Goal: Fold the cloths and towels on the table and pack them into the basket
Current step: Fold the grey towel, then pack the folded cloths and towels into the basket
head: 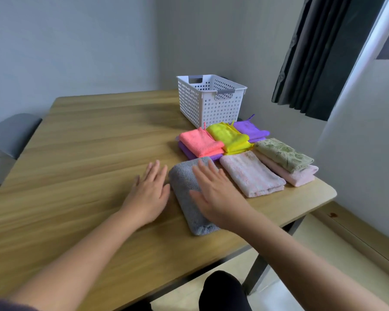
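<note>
Head view shows the right hand point(213, 198) flat and released on the grey towel point(183, 181). The left hand point(149, 194) lies flat, released, on the counter point(76, 164) just beside it. Beyond both hands stands the basket point(209, 104).

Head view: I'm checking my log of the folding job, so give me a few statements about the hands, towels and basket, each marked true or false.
1. The right hand lies flat on the grey towel. True.
2. The left hand grips that towel. False: its fingers are straight, and it is beside the towel, not round it.
3. The green towel sits on top of a pale pink towel. True.
4. The basket lies tipped on its side. False: it stands upright on the table.
</note>
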Demonstrator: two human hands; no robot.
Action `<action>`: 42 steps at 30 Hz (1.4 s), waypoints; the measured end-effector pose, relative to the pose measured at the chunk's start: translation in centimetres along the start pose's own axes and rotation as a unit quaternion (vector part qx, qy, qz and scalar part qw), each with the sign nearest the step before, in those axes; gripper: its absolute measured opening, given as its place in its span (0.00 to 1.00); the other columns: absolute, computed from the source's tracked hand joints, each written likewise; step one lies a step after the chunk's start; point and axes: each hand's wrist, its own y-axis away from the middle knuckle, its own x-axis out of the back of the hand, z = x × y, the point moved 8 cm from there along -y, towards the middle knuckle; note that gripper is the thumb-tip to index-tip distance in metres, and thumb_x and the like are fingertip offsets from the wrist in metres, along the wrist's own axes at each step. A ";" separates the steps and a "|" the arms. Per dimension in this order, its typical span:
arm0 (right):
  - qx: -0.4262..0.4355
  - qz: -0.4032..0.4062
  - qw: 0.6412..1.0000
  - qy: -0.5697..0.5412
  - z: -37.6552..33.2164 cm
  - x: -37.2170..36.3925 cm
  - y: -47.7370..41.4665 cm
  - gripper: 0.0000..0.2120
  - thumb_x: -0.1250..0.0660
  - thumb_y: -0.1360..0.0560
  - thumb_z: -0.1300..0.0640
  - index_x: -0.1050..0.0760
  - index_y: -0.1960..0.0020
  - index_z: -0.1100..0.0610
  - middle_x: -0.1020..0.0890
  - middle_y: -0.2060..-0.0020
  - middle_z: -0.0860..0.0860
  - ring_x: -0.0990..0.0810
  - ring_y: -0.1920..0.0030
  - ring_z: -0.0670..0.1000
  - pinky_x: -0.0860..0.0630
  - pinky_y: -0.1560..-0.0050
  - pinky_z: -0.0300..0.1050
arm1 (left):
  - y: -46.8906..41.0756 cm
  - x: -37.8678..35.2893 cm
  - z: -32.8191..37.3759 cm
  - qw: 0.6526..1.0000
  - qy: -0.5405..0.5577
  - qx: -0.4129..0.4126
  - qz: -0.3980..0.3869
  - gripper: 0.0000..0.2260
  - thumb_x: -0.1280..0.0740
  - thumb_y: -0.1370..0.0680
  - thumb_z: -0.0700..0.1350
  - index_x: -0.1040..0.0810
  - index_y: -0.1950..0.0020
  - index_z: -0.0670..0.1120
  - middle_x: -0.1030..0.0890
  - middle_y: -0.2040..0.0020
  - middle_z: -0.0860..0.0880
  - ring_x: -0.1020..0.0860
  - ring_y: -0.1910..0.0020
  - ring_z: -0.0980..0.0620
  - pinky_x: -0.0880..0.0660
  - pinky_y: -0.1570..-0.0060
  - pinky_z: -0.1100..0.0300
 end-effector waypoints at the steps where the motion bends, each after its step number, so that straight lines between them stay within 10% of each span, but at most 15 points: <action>1: -0.001 -0.049 0.999 0.013 -0.4 -1.5 -0.7 0.30 0.48 0.19 0.46 0.54 0.23 0.56 0.54 0.23 0.53 0.59 0.23 0.56 0.58 0.25 0.53 | 0.5 -0.3 -1.2 0.999 -0.025 0.020 -0.016 0.26 0.54 0.18 0.54 0.54 0.22 0.47 0.58 0.22 0.47 0.58 0.23 0.50 0.54 0.27 0.48; 18: -0.059 -0.151 0.983 0.089 4.0 -3.8 -2.5 0.31 0.49 0.21 0.43 0.56 0.22 0.49 0.57 0.23 0.49 0.58 0.23 0.55 0.58 0.26 0.57 | 3.7 -1.0 -3.6 0.996 -0.017 0.063 -0.053 0.25 0.53 0.19 0.57 0.48 0.23 0.53 0.52 0.22 0.51 0.54 0.23 0.53 0.56 0.26 0.46; 24: 0.090 -0.064 0.984 0.142 -1.9 -2.4 -2.7 0.35 0.47 0.21 0.40 0.57 0.22 0.53 0.57 0.23 0.53 0.63 0.24 0.56 0.63 0.26 0.55 | 5.3 1.9 -5.8 0.997 -0.044 0.036 -0.052 0.27 0.54 0.20 0.61 0.50 0.23 0.53 0.56 0.22 0.51 0.57 0.24 0.53 0.57 0.26 0.46; 30: 0.096 -0.164 0.980 0.064 -5.4 -9.2 -3.3 0.36 0.61 0.25 0.32 0.57 0.23 0.48 0.56 0.23 0.52 0.61 0.24 0.55 0.61 0.26 0.52 | 7.5 -0.1 -7.8 0.991 -0.067 0.019 -0.113 0.51 0.80 0.43 0.74 0.58 0.24 0.58 0.60 0.23 0.54 0.61 0.25 0.56 0.59 0.26 0.47; 42: 0.102 -0.149 0.979 0.096 -4.7 -10.3 -3.5 0.32 0.55 0.23 0.37 0.47 0.23 0.52 0.47 0.23 0.55 0.51 0.24 0.59 0.50 0.27 0.63 | 7.2 -1.3 -8.3 0.991 -0.073 -0.008 -0.116 0.31 0.54 0.23 0.62 0.47 0.23 0.50 0.49 0.22 0.45 0.50 0.23 0.46 0.49 0.29 0.38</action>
